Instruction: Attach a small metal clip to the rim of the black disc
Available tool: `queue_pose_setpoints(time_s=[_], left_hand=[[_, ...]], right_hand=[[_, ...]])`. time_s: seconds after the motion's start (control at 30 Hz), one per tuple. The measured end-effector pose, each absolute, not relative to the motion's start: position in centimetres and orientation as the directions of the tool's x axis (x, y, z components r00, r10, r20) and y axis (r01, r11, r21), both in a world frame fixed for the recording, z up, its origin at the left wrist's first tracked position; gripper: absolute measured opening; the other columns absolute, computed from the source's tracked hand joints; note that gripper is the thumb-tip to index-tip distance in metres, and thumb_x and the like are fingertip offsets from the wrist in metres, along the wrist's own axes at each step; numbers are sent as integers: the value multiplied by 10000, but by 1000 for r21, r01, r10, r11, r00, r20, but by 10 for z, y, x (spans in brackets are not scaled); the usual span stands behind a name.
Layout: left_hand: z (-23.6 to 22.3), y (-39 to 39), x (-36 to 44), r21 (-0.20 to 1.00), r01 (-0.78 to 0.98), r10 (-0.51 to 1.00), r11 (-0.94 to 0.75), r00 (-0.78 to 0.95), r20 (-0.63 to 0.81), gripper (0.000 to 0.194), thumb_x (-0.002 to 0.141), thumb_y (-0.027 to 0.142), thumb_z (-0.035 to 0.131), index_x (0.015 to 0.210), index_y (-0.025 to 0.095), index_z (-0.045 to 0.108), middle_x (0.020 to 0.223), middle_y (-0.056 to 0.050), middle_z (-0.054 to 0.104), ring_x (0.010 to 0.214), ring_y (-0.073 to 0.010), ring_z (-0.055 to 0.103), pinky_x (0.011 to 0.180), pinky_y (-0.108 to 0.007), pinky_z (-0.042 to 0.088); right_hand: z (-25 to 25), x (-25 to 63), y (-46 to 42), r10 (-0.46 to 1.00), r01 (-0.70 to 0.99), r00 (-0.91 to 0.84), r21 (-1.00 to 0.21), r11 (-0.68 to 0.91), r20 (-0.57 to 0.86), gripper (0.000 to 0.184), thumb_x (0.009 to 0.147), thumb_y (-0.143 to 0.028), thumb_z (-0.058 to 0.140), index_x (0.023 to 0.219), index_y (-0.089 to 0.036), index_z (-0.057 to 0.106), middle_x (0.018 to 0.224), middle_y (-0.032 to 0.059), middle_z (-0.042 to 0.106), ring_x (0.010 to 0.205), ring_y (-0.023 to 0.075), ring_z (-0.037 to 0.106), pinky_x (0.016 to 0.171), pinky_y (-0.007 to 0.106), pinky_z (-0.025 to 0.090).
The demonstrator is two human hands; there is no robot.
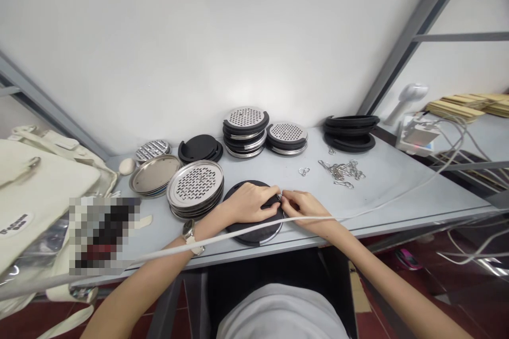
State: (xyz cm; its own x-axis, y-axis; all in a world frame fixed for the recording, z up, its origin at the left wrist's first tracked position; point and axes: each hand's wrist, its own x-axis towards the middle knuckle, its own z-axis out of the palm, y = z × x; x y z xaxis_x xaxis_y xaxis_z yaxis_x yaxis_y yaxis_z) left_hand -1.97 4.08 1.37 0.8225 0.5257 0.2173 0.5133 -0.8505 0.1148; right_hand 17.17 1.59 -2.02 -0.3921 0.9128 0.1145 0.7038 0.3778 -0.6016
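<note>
A round black disc (248, 237) with a shiny edge at its lower right lies at the table's front edge. My left hand (252, 202) rests over it, thumb and forefinger closed at its right rim. From the right, my right hand (305, 207) meets it there, fingertips pinched on a small metal clip (279, 198), largely hidden by the fingers. Left of the disc stands a stack of perforated metal plates (195, 183). A pile of wire clips (342, 170) lies to the right, and one loose wire clip (304, 171) is nearer my right hand.
Stacks of black rings with perforated plates (245, 130) stand by the wall. Black rings (350, 140) are piled at the back right. A white cable (238, 231) crosses in front of my forearms. A cream bag (35, 185) sits left, a handheld device (409, 96) right.
</note>
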Motion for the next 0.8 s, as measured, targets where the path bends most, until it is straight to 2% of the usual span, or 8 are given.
queue_pose_setpoints(time_s=[0.37,0.8], left_hand=[[16,41,-20,195,496,529,-846,824,203,68,886,246,493,902,179,491,671,31,574,575,-125,546,525,-242,301],[15,42,-20,207,499,536,-841,822,193,77,884,255,489,901,180,483,631,40,524,536,-120,503,520,-232,305]], right_hand=[[-21,171,15,916,699,-382,-610,373,121,248,887,-280,363,695,-187,488,625,12,563,543,121,466,542,235,308],[-22,172,15,914,703,-384,-599,383,133,239,884,-272,369,709,-181,504,621,9,546,538,116,454,542,230,309]])
